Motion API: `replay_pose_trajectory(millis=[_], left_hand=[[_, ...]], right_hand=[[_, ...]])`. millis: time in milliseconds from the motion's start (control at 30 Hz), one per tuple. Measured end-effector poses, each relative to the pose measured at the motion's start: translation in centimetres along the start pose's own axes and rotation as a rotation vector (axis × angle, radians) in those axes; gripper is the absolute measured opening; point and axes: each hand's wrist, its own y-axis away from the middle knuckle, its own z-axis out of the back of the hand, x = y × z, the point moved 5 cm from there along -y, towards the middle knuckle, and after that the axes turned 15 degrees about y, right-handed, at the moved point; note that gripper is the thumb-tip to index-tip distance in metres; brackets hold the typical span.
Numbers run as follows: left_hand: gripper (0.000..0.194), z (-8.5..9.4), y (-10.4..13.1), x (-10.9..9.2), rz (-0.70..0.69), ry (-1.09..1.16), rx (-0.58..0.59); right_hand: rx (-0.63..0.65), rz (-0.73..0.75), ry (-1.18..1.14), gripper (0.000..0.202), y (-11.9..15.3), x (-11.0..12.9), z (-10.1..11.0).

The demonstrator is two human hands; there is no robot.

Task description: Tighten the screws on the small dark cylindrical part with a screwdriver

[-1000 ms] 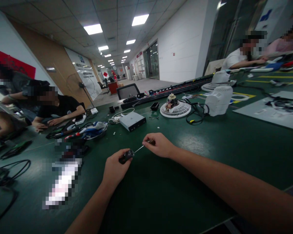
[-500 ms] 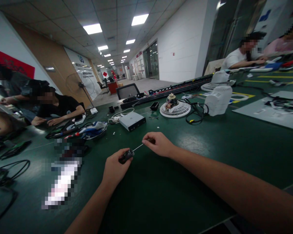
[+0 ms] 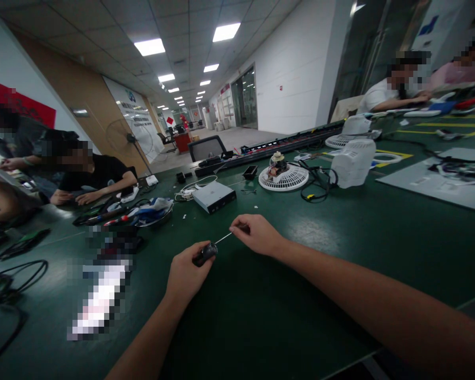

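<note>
My left hand (image 3: pixel 187 266) is closed around a small dark cylindrical part (image 3: pixel 206 254), tilted up to the right. From its right end a thin light rod (image 3: pixel 224 237) runs to the fingertips of my right hand (image 3: pixel 255 232). Those fingers are pinched on the rod's far end; whether a handle sits inside the palm cannot be made out. Both hands are just above the green table (image 3: pixel 237 316). Beyond them lies a silver box-shaped drive (image 3: pixel 214 195).
Behind are a white fan grille with a motor (image 3: pixel 284 177), black cables (image 3: pixel 319 184), a white housing (image 3: pixel 354 163) and a small black tray (image 3: pixel 250 172). Tools and a bowl (image 3: pixel 156 211) lie left, near a seated person (image 3: pixel 95 171). A grey board (image 3: pixel 447 177) is at right.
Both hands are almost still. The fingertips of my right hand have shifted very slightly left, toward the dark part.
</note>
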Motion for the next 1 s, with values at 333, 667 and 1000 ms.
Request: replay_pose_trajectory(millis=[333, 667, 1000], left_hand=[[0.036, 0.03, 0.09, -0.22, -0.007, 0.009, 0.016], [0.036, 0.18, -0.04, -0.05, 0.002, -0.028, 0.002], [0.036, 0.02, 0.00, -0.22, -0.004, -0.008, 0.009]], right_hand=[[0.025, -0.008, -0.018, 0.018, -0.01, -0.17, -0.01], [0.020, -0.007, -0.040, 0.018, -0.05, -0.02, -0.09], [0.026, 0.007, 0.056, 0.017, -0.01, 0.48, 0.21]])
